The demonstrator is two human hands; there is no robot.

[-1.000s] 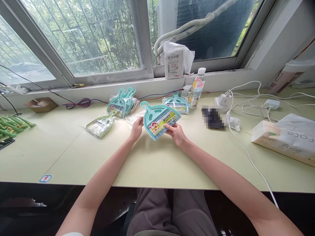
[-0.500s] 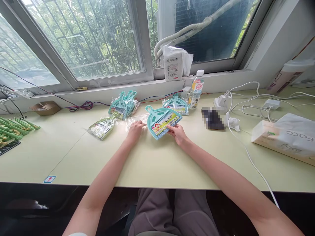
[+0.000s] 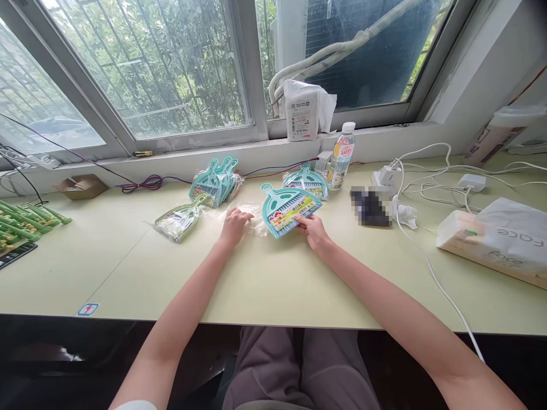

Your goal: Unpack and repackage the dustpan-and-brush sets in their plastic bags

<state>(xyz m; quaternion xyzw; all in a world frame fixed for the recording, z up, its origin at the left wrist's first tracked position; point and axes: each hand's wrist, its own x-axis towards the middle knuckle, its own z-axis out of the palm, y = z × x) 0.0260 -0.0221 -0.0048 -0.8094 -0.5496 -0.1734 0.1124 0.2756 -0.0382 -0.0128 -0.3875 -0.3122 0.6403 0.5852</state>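
My right hand [image 3: 313,230] pinches the lower edge of a teal mini dustpan-and-brush set [image 3: 287,209] with a yellow label, tilted just above the table. My left hand [image 3: 233,223] lies on a clear plastic bag [image 3: 248,216] lying flat on the table beside the set, fingers curled onto it. Behind stand a pile of bagged teal sets [image 3: 216,181] and another bagged set [image 3: 306,181]. A bagged green set [image 3: 179,216] lies to the left.
A pale green table [image 3: 273,285] runs under a window. A drink bottle [image 3: 342,155], chargers with white cables [image 3: 421,182], a tissue pack [image 3: 496,239], a small cardboard box [image 3: 80,185] and green items [image 3: 21,219] at the far left lie around.
My left hand let go of the teal set and dropped onto the clear bag. My right hand lowered the set toward the table and shifted it right.
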